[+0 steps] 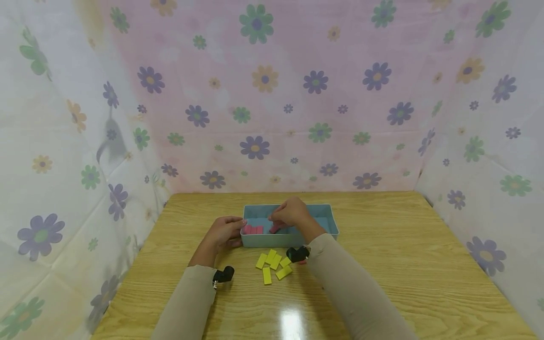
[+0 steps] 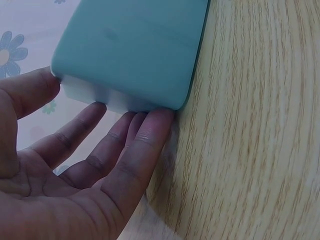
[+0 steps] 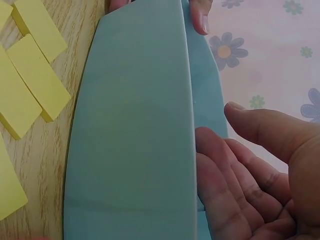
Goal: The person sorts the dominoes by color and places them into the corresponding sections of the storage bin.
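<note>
reading the clock in the head view, with twelve at the far side.

bin, blue-green plastic, rectangular [image 1: 290, 241]: resting mid-table, running its long axis from nine to three o'clock.

right hand [image 1: 293, 212]: reaching into the bin across the near wall, pinching the single pink block with fingers curled.

single pink block [image 1: 275, 228]: sitting inside the bin at about eight o'clock from the middle of the right hand, just under the fingertips; slanting its long axis from roughly eight to two; not showing in the right wrist view, nor telling whether it is touching the bin floor.

row of pink blocks [image 1: 253, 230], at least three: sitting side by side in the bin's nine o'clock end, near the single pink block but apart, at nine from it; lying nearer the left hand.

left hand [image 1: 223, 231]: gripping that end wall, thumb over the rim, fingers against the outside.

yellow blocks [image 1: 276, 262], six showing: lying loose on the wood-grain table [image 1: 403, 264], outside the bin at six.

reddish block [image 1: 302, 262]: showing partly behind the right wrist camera [image 1: 298, 254].
</note>
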Tool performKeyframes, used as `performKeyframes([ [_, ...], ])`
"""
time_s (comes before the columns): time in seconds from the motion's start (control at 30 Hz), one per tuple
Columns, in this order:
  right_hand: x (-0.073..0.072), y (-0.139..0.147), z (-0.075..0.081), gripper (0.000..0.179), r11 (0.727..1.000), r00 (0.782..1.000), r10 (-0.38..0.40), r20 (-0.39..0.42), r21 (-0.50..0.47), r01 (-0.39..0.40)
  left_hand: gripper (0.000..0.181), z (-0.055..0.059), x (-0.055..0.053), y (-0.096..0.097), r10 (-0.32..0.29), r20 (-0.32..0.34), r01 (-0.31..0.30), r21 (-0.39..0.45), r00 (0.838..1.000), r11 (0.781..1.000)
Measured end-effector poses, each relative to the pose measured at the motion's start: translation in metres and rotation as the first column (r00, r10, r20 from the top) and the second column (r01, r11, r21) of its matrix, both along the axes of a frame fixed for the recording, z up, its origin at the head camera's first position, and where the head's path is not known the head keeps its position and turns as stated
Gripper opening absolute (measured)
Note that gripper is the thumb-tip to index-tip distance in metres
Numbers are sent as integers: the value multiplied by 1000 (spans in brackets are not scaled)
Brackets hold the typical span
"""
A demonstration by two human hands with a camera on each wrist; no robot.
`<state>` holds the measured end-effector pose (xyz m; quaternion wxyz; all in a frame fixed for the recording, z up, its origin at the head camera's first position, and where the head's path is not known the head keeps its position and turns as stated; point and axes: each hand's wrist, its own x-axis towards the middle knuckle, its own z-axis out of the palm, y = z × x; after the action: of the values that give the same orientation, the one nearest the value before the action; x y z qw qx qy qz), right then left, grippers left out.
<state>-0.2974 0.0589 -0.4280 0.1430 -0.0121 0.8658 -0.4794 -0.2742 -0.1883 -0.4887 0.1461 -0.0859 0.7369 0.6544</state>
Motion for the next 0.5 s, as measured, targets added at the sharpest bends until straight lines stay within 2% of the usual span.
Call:
performKeyframes([
  [0.5, 1, 5, 0, 19, 998, 999, 34, -32, -49, -36, 46, 1, 1, 0, 0, -5, 0, 7, 1000, 1000],
])
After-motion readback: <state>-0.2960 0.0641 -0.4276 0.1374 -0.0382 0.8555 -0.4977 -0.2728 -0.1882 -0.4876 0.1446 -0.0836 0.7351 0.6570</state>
